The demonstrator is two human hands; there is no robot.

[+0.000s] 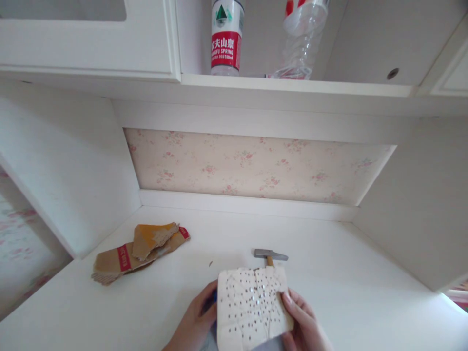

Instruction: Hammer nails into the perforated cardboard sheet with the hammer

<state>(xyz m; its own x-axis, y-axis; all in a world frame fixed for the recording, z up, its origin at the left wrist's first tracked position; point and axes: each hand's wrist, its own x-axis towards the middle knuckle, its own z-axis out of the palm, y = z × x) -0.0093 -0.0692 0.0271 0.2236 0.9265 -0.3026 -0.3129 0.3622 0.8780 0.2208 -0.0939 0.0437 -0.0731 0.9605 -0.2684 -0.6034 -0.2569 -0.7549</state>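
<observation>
A cream, roughly square board [243,312] is held up in front of me, dotted with rows of small dark marks and a few shiny spots near its middle. At its left edge my left hand [199,314] is closed, and a bit of something blue shows between the hand and the board. My right hand [302,317] grips the opposite edge, thumb on the face and fingers behind. Just beyond the top edge lies a hammer [271,255] with a grey head; the board hides most of its wooden handle.
Torn brown cardboard [141,251] lies on the white desk [329,273] to the left. Overhead, a shelf [292,85] holds a labelled water bottle [226,41] and a clear plastic bottle [302,39]. White panels [62,161] enclose the desk at both sides.
</observation>
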